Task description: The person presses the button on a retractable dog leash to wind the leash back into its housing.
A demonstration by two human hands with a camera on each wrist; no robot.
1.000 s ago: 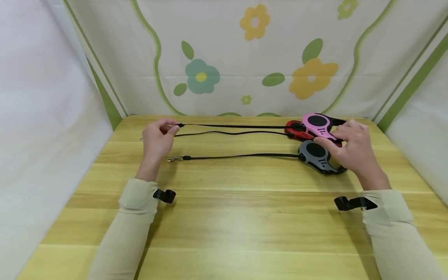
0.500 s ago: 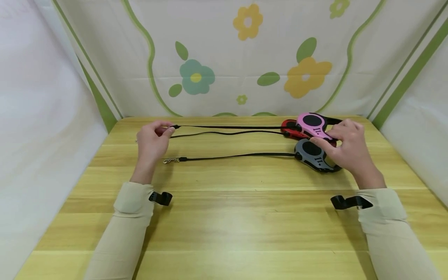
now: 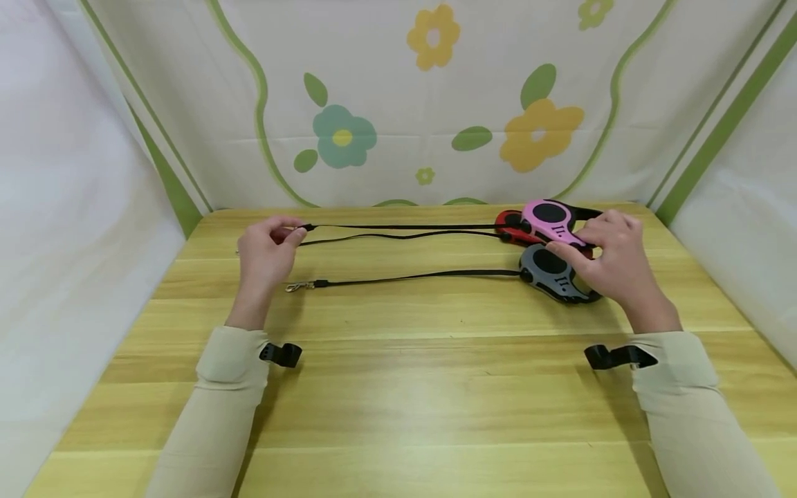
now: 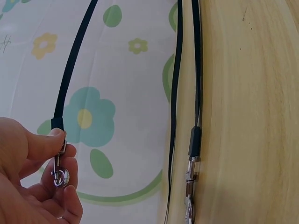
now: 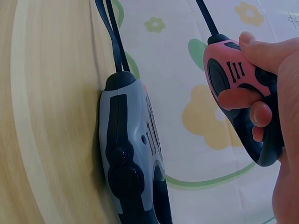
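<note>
1. Pink leash housing (image 3: 551, 220) lifted off the table, above the red one (image 3: 512, 229), at far right; gripped by right hand (image 3: 613, 266), fingers curled round the handle, thumb on top (image 5: 261, 49).
2. Pink leash cord (image 3: 405, 226) drawn out taut to the left; metal clasp (image 4: 60, 173) at its end pinched by left hand (image 3: 264, 252) between thumb and fingers, held just above the table.
3. Judged stage: pink cord fully extended and held at both ends; not retracted, not set down.
4. Grey leash housing (image 3: 551, 273) flat on the table just in front of the right hand, cord (image 3: 417, 277) out, clasp (image 3: 297, 286) lying near the left hand, untouched.
5. Red housing on the table behind the grey one, mostly hidden under the pink; cord (image 3: 405, 236) slack along the table, clasp end hidden behind the left hand.
6. Wooden table (image 3: 398, 387), floral backdrop (image 3: 342, 137) behind.
</note>
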